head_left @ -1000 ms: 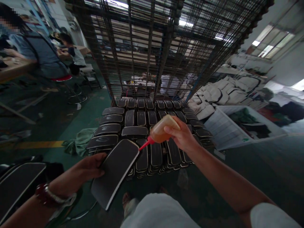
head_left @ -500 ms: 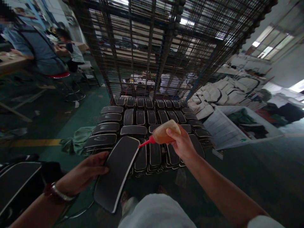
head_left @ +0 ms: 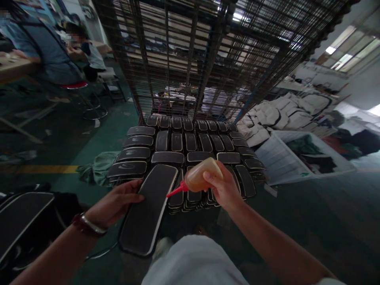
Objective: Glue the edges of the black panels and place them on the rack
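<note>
Nozzle shift: tapered red nozzle (head_left: 177, 189) had moved from the panel's far right corner to partway down its right long edge; work was now on that side. Tip contact: couldn't tell.
Panel: flat dark-grey rounded rectangle with pale edging (head_left: 145, 213), held up off the near side of the stacks; it had swung slightly steeper in view.
Left hand (head_left: 120, 200): gripped the panel's left long edge, thumb on the face, other fingers at the edge and partly hidden.
Right hand (head_left: 225, 188): wrapped round the translucent squeeze bottle with amber liquid (head_left: 202, 174), thumb along its side; bottle tipped, nozzle down and leftward. Squeeze pressure: couldn't tell.
Arms: both reached forward, converging on the panel.
Stacks: similar dark pale-edged panels (head_left: 168, 157), before a dark metal wire rack (head_left: 194, 59).
</note>
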